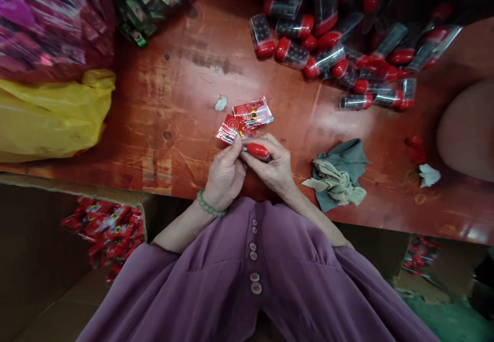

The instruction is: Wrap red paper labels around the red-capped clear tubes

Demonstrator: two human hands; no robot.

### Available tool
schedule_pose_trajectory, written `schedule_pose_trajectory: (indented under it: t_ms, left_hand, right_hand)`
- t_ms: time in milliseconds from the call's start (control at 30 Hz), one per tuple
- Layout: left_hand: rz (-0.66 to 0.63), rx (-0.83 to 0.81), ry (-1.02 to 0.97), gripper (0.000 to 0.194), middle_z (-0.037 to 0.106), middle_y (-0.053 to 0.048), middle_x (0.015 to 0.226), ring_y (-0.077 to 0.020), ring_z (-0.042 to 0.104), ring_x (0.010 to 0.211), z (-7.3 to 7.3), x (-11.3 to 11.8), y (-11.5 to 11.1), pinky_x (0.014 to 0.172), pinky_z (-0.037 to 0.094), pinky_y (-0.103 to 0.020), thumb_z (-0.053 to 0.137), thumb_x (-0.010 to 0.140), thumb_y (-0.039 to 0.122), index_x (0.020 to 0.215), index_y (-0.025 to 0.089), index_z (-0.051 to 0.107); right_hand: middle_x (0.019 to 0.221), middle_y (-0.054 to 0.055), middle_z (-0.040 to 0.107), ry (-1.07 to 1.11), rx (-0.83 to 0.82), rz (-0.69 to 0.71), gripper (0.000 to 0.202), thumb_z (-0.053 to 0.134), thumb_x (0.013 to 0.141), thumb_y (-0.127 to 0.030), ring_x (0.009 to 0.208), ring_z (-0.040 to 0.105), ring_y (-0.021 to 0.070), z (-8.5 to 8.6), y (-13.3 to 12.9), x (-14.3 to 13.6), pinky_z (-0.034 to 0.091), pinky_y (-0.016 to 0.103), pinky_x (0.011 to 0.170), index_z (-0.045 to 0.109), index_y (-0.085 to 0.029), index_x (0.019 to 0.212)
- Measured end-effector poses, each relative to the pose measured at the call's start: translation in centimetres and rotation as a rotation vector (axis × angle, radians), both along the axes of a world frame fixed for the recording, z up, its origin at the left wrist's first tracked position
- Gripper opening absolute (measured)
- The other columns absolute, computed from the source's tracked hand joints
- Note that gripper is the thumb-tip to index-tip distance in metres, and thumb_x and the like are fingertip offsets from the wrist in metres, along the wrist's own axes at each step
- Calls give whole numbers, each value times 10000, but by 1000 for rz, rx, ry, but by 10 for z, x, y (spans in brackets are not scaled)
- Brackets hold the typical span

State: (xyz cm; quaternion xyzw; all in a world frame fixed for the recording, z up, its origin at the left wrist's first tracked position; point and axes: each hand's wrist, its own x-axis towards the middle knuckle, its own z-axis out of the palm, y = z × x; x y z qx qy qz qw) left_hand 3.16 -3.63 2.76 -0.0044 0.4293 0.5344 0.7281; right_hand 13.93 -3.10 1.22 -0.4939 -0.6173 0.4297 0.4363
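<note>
My left hand (224,176), with a green bead bracelet at the wrist, pinches the near edge of a shiny red printed packet (230,128) between thumb and fingers. Right beside it, my right hand (276,166) is closed round a small container with a glossy red rounded cap (258,150); the fingers hide most of its body. Both hands meet just above the table's front edge. A second red printed packet (252,111) lies flat on the table, partly behind the first one. Whether the packet and the container touch is hidden by my fingers.
Clear tubes with red caps and dark beads (324,56) lie heaped at the back right. Grey and beige cloths (339,175) lie right of my hands. Bags, one yellow (50,118), stand at left. Below the wooden table (185,74), a carton holds red packets (111,229).
</note>
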Motion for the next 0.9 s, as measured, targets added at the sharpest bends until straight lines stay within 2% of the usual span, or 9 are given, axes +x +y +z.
schedule_pose_trajectory:
  t_ms: [67, 200, 367, 433, 533, 600, 700, 900]
  left_hand:
    - [13, 7, 1, 209, 762, -50, 981, -192, 665, 1142, 0, 1, 0, 1057, 489, -327, 645, 919, 316, 839, 150, 742]
    - [14, -36, 4, 194, 760, -32, 910, -195, 680, 1107, -2, 0, 2, 1036, 499, -329, 646, 915, 296, 820, 150, 732]
    - [3, -16, -12, 228, 767, -34, 937, -198, 711, 1031, -8, -8, 4, 974, 543, -338, 641, 916, 379, 875, 180, 742]
    - [-14, -12, -17, 255, 770, -43, 971, -206, 716, 1034, -8, -12, 4, 961, 552, -349, 612, 931, 407, 909, 193, 747]
    - [-45, -13, -22, 275, 772, -60, 975, -215, 715, 1044, -6, -14, 4, 948, 558, -348, 595, 939, 410, 901, 187, 752]
    - [-59, -12, -29, 278, 773, -68, 968, -217, 715, 1043, -6, -13, 4, 934, 561, -337, 608, 930, 413, 908, 179, 756]
    - [-60, 0, -40, 256, 773, -69, 968, -209, 712, 1039, -8, -11, 4, 922, 559, -318, 645, 908, 403, 931, 173, 757]
    - [-43, 2, -42, 182, 769, -43, 894, -181, 716, 970, -11, -9, 2, 914, 552, -299, 691, 876, 347, 858, 174, 746]
  right_hand:
    - [876, -2, 662, -34, 60, -32, 23, 703, 856, -219, 839, 630, 142, 0, 1, -2, 546, 323, 777, 711, -239, 865]
    - [750, -22, 545, -51, 146, -2, 159, 684, 867, -195, 721, 564, 115, 1, 3, -1, 500, 279, 666, 614, -204, 725]
    - [758, -17, 578, -75, 188, 90, 152, 678, 866, -192, 710, 570, 114, 5, 2, 5, 485, 278, 646, 598, -203, 737]
    - [757, -16, 594, -95, 194, 85, 136, 678, 867, -194, 701, 575, 115, 5, 0, 7, 485, 279, 638, 608, -207, 751]
    - [789, -14, 631, -93, 225, 32, 66, 691, 863, -170, 739, 606, 121, 2, 0, 10, 504, 282, 669, 658, -223, 841]
    - [836, -4, 648, -101, 251, 17, 128, 705, 859, -174, 772, 624, 128, 0, 0, 11, 520, 284, 684, 695, -244, 965]
    - [877, 9, 642, -156, 294, 51, 263, 695, 870, -183, 793, 632, 137, -4, 0, 13, 540, 287, 687, 695, -272, 1117]
    - [955, 34, 632, -259, 363, 152, 379, 608, 892, -118, 894, 646, 161, -12, 5, 17, 570, 316, 755, 654, -287, 1228]
